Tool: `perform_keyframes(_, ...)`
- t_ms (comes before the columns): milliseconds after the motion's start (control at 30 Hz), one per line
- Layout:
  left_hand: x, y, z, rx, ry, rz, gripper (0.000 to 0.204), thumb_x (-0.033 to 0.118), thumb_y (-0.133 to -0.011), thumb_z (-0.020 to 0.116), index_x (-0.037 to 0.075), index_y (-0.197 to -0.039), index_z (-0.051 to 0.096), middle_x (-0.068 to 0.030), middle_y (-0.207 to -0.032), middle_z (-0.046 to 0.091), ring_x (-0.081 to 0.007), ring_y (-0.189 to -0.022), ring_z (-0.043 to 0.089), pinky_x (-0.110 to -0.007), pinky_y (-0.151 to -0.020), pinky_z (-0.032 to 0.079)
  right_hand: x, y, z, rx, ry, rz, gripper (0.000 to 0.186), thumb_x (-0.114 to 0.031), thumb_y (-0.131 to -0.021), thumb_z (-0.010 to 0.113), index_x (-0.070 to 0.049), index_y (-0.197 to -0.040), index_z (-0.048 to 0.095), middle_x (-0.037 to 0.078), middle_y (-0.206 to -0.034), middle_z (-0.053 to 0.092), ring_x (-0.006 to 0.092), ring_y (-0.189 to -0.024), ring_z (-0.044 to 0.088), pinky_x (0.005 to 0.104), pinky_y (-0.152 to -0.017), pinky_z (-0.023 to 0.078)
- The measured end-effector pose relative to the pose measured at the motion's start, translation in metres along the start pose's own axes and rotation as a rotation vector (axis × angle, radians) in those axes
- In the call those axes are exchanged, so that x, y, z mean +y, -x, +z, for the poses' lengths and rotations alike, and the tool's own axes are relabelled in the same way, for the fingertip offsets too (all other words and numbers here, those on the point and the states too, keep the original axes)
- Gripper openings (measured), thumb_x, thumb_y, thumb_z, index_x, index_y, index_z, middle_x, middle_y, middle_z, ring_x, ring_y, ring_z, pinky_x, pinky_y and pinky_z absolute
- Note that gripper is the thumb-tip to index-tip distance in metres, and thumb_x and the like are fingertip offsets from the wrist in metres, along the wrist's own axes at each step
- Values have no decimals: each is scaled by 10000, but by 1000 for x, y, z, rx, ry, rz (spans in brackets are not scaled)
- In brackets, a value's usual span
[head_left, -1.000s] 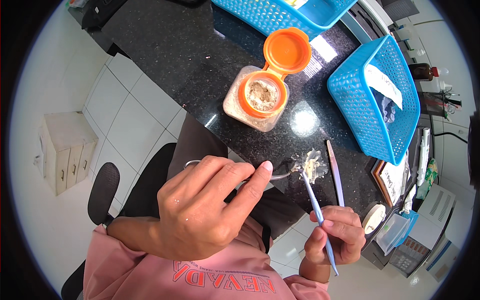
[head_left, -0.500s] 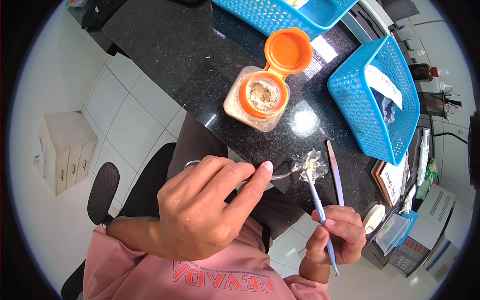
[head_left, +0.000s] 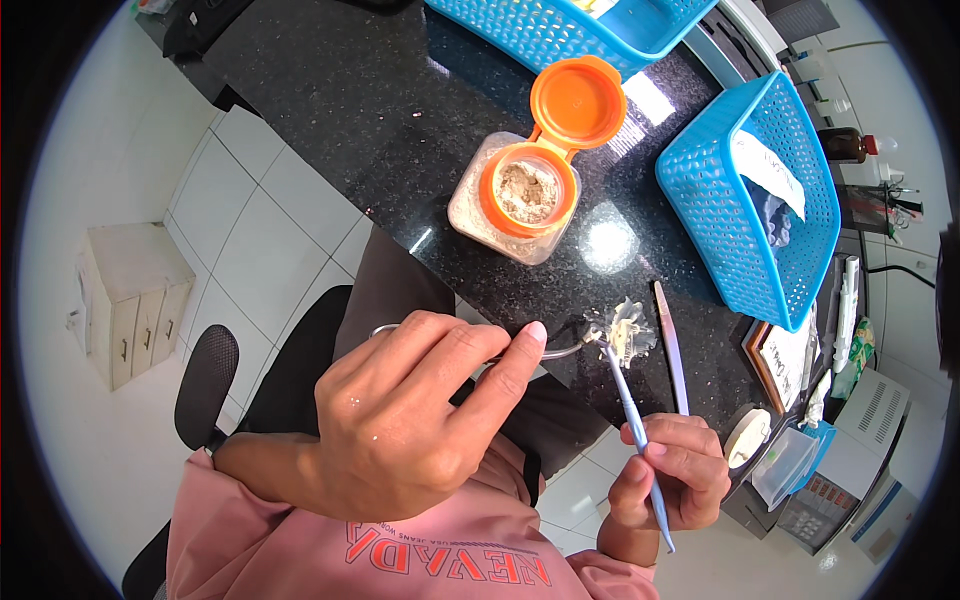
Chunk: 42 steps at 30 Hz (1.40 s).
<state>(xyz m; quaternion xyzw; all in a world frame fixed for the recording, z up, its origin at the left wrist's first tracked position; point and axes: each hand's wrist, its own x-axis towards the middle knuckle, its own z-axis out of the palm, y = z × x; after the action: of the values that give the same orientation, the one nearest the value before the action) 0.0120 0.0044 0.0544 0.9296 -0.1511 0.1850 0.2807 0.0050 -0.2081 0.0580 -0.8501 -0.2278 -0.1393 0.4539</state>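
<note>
"Any writing?"
"Red lettering on the pink shirt (head_left: 250, 535), dark marks on white paper (head_left: 772, 172)."
"And the hands?"
"Left hand (head_left: 405, 415) grips a shiny ring-handled instrument (head_left: 562, 353); right hand (head_left: 675, 470) pinches 1 slim blue tool (head_left: 629, 402), tips close together beside cream paste (head_left: 627, 334) on the black counter (head_left: 330, 100)."

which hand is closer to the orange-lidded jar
Left: left hand is below and slightly left of the jar in the picture; right hand is farther, to its lower right.

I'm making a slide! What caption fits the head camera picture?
Left hand holds a metal tool, right hand holds a slim blue tool, near an open jar of pale powder.
</note>
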Motion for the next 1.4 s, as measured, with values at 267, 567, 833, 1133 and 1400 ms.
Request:
perform_keyframes(267, 0, 0, -1, -4, -12, 1, 413, -7, -557, 698, 33, -967, 702, -46, -738, 574, -177, -598, 560, -259, -465, 441, 0, -2, 1, -4, -8, -15, 176, -103, -824, 638, -13, -880, 498, 127, -709, 593, 190, -587, 618, 248, -552, 478)
perform_keyframes(567, 0, 0, -1, -14, -17, 6, 400, -2, -566, 689, 30, -964, 702, -46, -734, 575, -177, -597, 560, -263, -467, 445, 0, -2, 2, -19, -19, -37, 175, -110, -816, 653, -13, -865, 515, 130, -714, 603, 193, -593, 620, 250, -551, 476)
perform_keyframes(833, 1, -1, -2, -15, -14, 0, 403, -8, -563, 684, 27, -964, 700, -46, -729, 571, -179, -599, 560, -265, -473, 449, -2, -3, 1, -28, -13, -7, 176, -126, -833, 644, -23, -867, 506, 123, -713, 603, 185, -605, 614, 247, -561, 468)
perform_keyframes(1133, -1, -4, -10, -73, 268, -130, 376, -85, -579, 708, 24, -939, 707, -69, -755, 620, -195, -634, 604, -255, -510, 471, 4, 5, -14, 143, -23, 55, 160, -34, -764, 656, 13, -856, 534, 151, -738, 618, 208, -608, 637, 280, -557, 506)
perform_keyframes(1400, -1, -3, -11, -474, 1282, -884, 130, -23, -808, 667, -77, -917, 620, -170, -959, 646, -172, -837, 660, -274, -745, 556, 9, 6, -11, 68, 17, 59, 159, -14, -714, 687, 20, -791, 552, 177, -709, 639, 204, -580, 638, 261, -514, 499)
